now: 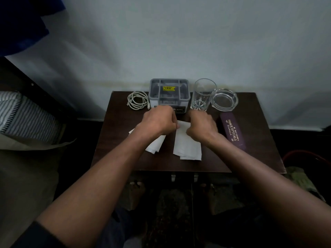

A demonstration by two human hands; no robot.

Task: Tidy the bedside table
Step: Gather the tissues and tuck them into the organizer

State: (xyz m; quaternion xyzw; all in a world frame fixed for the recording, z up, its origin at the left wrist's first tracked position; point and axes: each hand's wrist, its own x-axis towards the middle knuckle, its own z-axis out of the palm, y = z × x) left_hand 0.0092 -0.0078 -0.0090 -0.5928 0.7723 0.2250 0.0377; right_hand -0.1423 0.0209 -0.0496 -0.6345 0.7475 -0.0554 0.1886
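On the dark wooden bedside table [254,140] lie two white paper tissues. The right tissue [188,145] is pinched at its far edge by both my left hand [159,120] and my right hand [202,125]. The left tissue [155,144] lies partly under my left wrist. Behind my hands stands a grey compartment organiser box [169,93] with a yellow sticker. A coiled white cable [138,100] lies to its left. A clear drinking glass [203,94], a glass ashtray [224,100] and a purple spectacle case [232,130] are on the right.
A pale wall rises right behind the table. A bed with a striped pillow [23,117] is at the left. A red hoop-like object [304,156] and a green cloth [300,178] lie on the floor at the right. My bare feet show below the table's front edge.
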